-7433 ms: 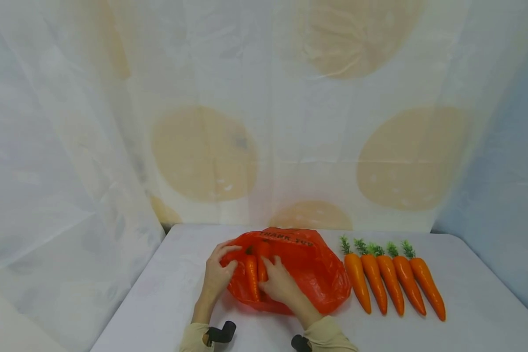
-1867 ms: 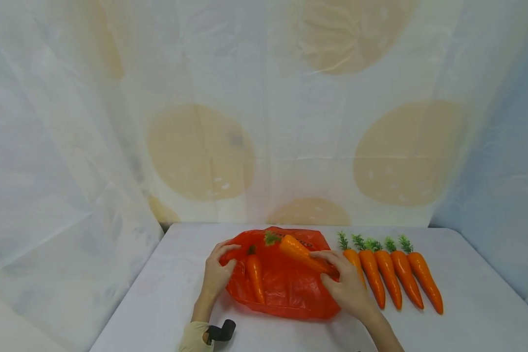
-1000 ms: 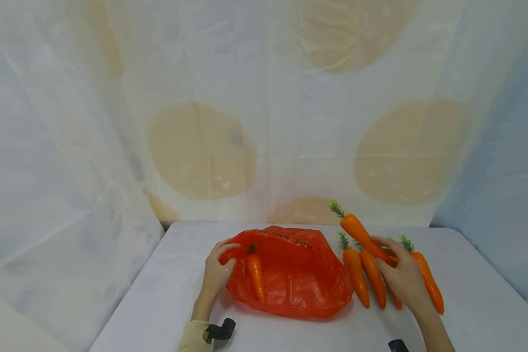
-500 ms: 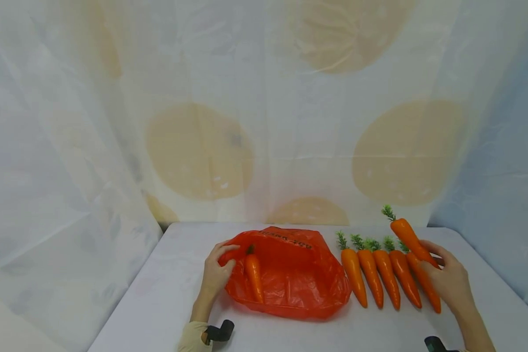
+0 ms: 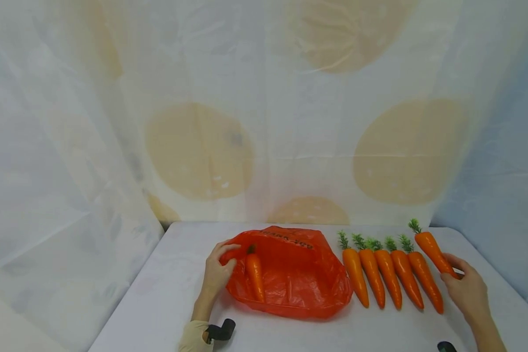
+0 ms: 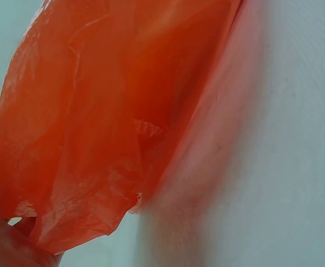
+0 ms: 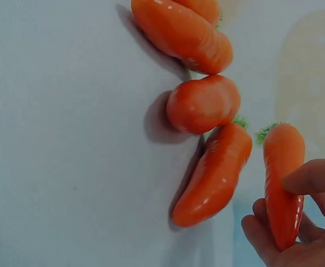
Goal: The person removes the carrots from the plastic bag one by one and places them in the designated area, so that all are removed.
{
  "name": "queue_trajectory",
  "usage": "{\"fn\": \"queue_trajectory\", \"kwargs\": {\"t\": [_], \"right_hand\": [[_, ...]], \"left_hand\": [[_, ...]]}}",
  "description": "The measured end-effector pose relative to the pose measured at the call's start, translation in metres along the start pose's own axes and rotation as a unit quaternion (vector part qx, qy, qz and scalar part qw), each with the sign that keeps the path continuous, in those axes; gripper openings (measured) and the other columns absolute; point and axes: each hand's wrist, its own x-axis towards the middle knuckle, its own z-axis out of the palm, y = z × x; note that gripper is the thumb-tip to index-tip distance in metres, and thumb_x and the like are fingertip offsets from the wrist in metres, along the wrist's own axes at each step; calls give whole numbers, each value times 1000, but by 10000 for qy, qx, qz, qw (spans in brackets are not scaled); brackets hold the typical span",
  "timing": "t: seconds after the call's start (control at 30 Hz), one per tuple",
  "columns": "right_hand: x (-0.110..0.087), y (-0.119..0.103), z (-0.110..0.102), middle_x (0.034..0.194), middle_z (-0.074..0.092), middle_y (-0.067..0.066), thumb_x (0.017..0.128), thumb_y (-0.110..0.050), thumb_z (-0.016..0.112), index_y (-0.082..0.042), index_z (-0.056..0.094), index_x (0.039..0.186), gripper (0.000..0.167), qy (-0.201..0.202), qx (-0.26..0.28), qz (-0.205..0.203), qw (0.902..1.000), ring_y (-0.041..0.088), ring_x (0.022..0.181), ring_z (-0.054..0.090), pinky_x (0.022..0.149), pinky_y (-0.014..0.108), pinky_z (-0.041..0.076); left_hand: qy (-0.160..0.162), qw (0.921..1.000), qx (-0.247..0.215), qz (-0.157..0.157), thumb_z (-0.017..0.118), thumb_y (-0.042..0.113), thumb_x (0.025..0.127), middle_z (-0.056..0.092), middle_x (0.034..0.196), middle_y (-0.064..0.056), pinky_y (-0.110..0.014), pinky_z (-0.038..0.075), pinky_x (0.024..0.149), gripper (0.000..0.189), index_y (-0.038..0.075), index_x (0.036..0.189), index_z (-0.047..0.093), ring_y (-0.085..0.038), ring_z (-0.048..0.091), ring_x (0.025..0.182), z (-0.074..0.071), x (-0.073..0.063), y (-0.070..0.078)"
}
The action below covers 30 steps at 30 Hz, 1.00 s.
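A red plastic bag point(image 5: 299, 288) lies open on the table, with "THANK YOU" printed near its far rim. My left hand point(image 5: 217, 274) grips its left edge, and the left wrist view shows the fingers point(image 6: 6, 239) around the thin plastic. Inside the bag, near that hand, rests one carrot point(image 5: 255, 276). At the right my right hand point(image 5: 468, 288) pinches another carrot point(image 5: 434, 252) by its lower end, leafy top pointing away. In the right wrist view that held carrot point(image 7: 284, 167) sits between thumb and fingers, beside the row.
Several carrots point(image 5: 388, 278) lie side by side to the right of the bag, green tops toward the back. The white table point(image 5: 158, 303) has a patterned curtain point(image 5: 308, 122) behind it and pale sheets at both sides.
My right hand has taken a carrot out of the bag, carried it right over the row and lowered it at the row's right end. My left hand stays on the bag's edge.
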Motion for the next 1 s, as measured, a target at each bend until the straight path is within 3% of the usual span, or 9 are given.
{"fn": "queue_trajectory", "kwargs": {"t": [0.1,0.17,0.5,1.0], "right_hand": [[1,5,2,147,33,34,95,-3,46,6,28,150,59,-36,35,260,9997,52,124,38,87,58,49],[2,9,4,148,32,35,95,-2,46,6,27,151,60,-56,41,405,9992,53,125,36,92,61,47],[10,33,5,149,27,35,95,-3,45,4,22,153,63,-269,42,937,9952,53,127,33,100,64,41],[12,40,12,137,35,40,92,-4,54,10,31,146,60,-488,-526,843,9939,55,120,40,92,59,47]], "left_hand": [[38,10000,-55,-15,56,-13,84,59,132,-17,-55,35,110,34,1,110,71,-35,51,127,2,3,-15],[55,10000,-45,-9,57,-12,83,59,131,-13,-54,36,110,35,4,110,72,-32,51,127,3,4,-22],[60,9998,66,203,59,-9,81,61,129,-5,-52,38,109,36,11,107,74,-27,54,125,0,5,-24],[59,10000,-24,66,58,-8,82,61,129,-6,-50,37,110,35,8,108,73,-27,53,125,0,5,-22]]}}
